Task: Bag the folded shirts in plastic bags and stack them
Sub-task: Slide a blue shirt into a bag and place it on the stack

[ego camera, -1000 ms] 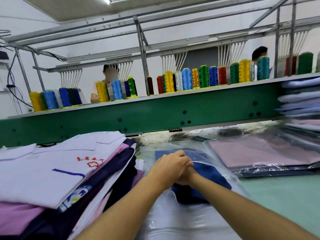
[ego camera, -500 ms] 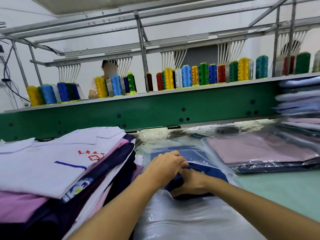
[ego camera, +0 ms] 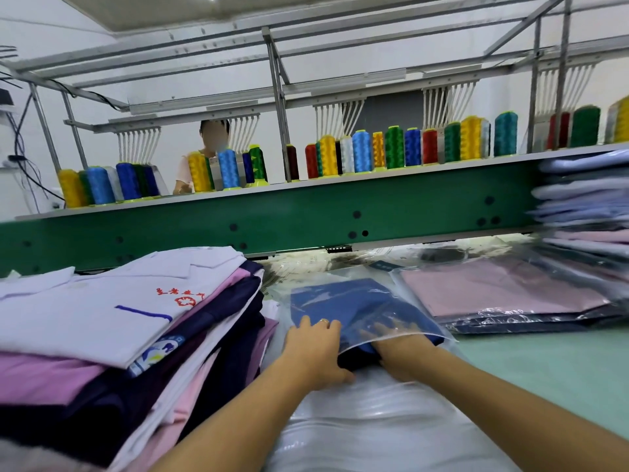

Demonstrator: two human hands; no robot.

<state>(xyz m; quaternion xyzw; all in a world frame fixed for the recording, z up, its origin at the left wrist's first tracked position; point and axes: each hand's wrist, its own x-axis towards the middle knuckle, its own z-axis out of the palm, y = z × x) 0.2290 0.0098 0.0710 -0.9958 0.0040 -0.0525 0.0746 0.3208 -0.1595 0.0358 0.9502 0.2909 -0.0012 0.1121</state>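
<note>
- folded blue shirt [ego camera: 347,301] is sitting almost fully inside a clear plastic bag [ego camera: 413,311] on the green table [ego camera: 544,366], between the unbagged shirt pile [ego camera: 102,311] and the bagged stack [ego camera: 503,291];
- left hand [ego camera: 313,349] is lying flat on the bag's left edge, fingers straight;
- right hand [ego camera: 401,347] is reaching into the bag's mouth, fingers spread wide under the plastic

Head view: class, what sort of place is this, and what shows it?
Probably a garment embroidery workshop: coloured thread cones on a green machine beam, piled folded shirts, clear plastic-bagged shirts.
</note>
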